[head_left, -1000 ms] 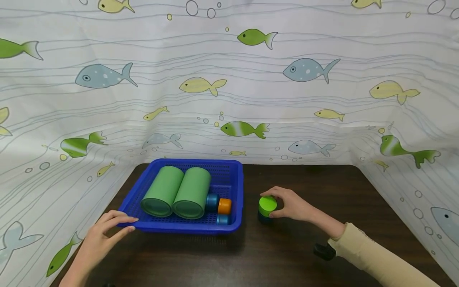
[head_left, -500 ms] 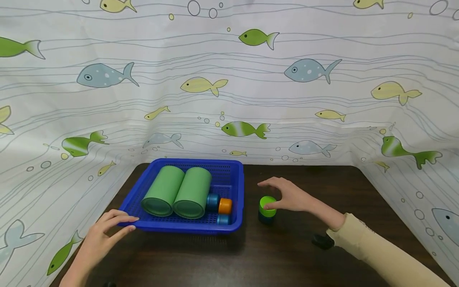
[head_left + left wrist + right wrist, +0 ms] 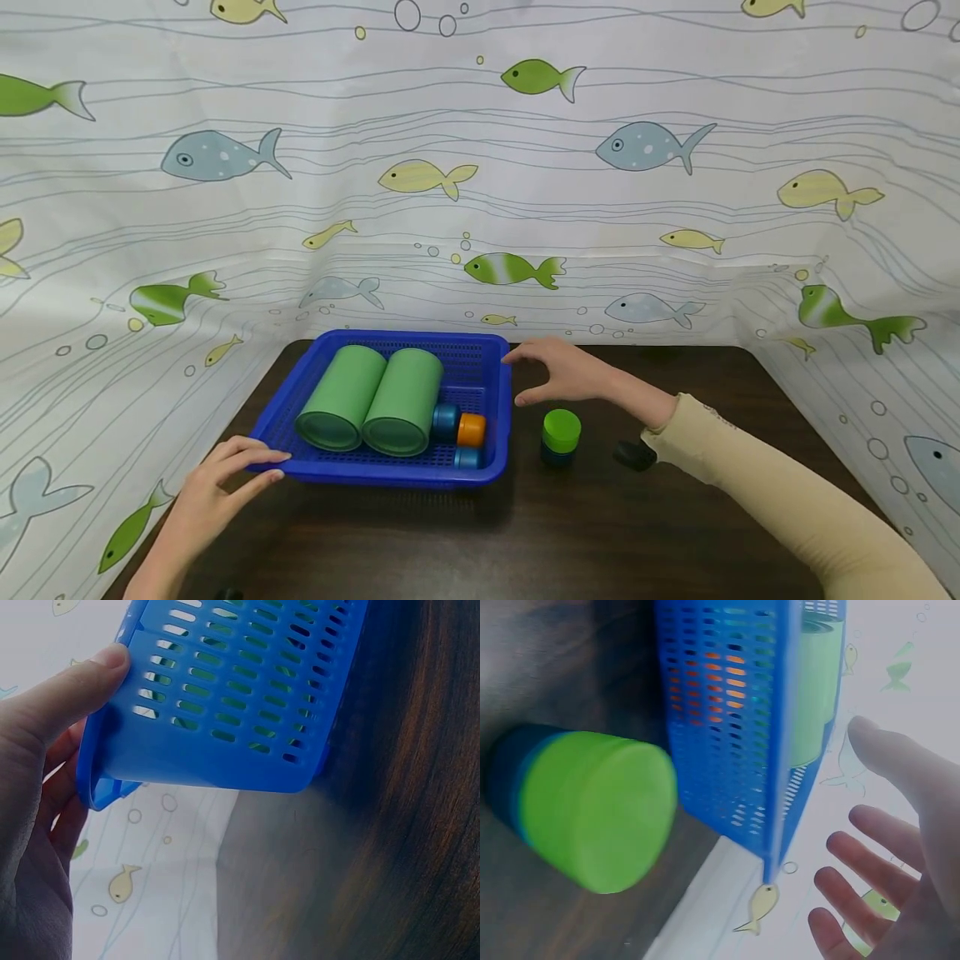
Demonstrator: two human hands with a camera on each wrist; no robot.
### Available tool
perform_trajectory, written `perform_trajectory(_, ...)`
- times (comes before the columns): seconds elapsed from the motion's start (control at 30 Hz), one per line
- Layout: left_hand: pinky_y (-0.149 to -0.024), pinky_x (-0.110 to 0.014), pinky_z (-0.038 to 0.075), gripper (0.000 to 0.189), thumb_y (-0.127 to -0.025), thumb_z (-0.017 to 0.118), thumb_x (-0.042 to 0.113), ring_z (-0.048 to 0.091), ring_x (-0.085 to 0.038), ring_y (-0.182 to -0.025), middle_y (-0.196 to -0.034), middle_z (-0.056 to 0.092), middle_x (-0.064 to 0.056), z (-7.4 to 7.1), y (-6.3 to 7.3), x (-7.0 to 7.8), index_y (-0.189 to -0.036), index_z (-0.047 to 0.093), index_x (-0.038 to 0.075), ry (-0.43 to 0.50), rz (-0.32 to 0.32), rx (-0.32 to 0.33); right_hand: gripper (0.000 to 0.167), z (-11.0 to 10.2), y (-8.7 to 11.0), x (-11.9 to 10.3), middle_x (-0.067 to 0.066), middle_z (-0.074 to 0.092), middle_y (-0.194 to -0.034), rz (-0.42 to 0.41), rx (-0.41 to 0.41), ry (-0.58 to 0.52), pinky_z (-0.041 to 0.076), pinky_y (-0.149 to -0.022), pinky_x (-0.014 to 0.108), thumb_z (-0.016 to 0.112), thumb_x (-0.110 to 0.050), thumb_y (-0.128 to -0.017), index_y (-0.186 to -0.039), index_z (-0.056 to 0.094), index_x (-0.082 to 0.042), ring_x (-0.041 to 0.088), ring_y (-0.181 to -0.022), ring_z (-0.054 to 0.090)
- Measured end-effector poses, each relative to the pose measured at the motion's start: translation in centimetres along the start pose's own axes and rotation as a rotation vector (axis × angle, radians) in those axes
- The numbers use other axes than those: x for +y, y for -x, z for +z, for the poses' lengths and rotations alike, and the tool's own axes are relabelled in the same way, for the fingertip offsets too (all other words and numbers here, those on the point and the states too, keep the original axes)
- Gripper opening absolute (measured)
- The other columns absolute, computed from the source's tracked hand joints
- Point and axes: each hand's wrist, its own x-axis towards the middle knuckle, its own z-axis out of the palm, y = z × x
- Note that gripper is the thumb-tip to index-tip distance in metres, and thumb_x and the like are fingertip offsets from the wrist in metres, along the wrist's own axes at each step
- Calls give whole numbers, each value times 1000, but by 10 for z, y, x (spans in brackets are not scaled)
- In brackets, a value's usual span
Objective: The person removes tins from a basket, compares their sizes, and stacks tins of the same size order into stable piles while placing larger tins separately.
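My left hand (image 3: 217, 492) grips the front left corner of a blue plastic basket (image 3: 397, 477); in the left wrist view the thumb lies on the outer side and the fingers are behind the rim. Inside the basket lie two large green cylinders (image 3: 341, 396), side by side, plus small blue containers (image 3: 446, 423) and an orange one (image 3: 471, 431). My right hand (image 3: 566, 371) holds nothing, fingers spread, beside the basket's right rim. Below it on the table stands a bright green cup-like piece (image 3: 562, 429) on top of a dark blue one (image 3: 557, 456).
The dark wooden table (image 3: 465, 542) is enclosed at the back and sides by a white cloth (image 3: 480, 183) printed with fish. A small black object (image 3: 634, 455) sits at the right wrist, by the beige sleeve (image 3: 720, 450).
My right hand has let go of the green piece, leaving it on the dark blue one, and has moved up and left to the basket's right rim. The left hand stays put.
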Motion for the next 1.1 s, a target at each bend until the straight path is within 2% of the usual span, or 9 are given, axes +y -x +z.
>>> perform_trajectory(0.3, -87, -3, 35, 42, -65, 82, -13, 51, 9, -99, -97, 62, 7, 0, 0, 1, -98, 77, 13, 1, -6, -2, 58, -8, -39, -21, 6, 61, -139, -35, -104, 71, 41, -111, 47, 75, -43, -85, -134, 61, -15, 28, -132, 53)
perform_trajectory(0.53, -88, -2, 34, 43, -64, 83, -12, 51, 8, -98, -97, 62, 7, -1, 0, 0, -97, 77, 14, 2, -7, 1, 59, -5, -70, -36, 4, 55, -145, -5, -217, 113, 41, -112, 44, 77, -39, -85, -137, 58, -17, 27, -136, 49)
perform_trajectory(0.83, -90, -3, 34, 44, -63, 83, -13, 50, 7, -100, -97, 63, 7, -1, 0, 0, -98, 77, 14, 6, 6, 7, 56, 14, -98, -39, 3, 54, -146, 36, -282, 225, 42, -110, 43, 78, -36, -85, -135, 60, -20, 27, -136, 48)
perform_trajectory(1.1, -89, -2, 34, 44, -63, 82, -13, 50, 7, -100, -97, 63, 6, 0, 0, 1, -97, 78, 13, 8, 7, 11, 56, 35, -110, -40, 3, 54, -146, 150, -300, 208, 45, -108, 44, 78, -35, -85, -136, 60, -21, 28, -137, 46)
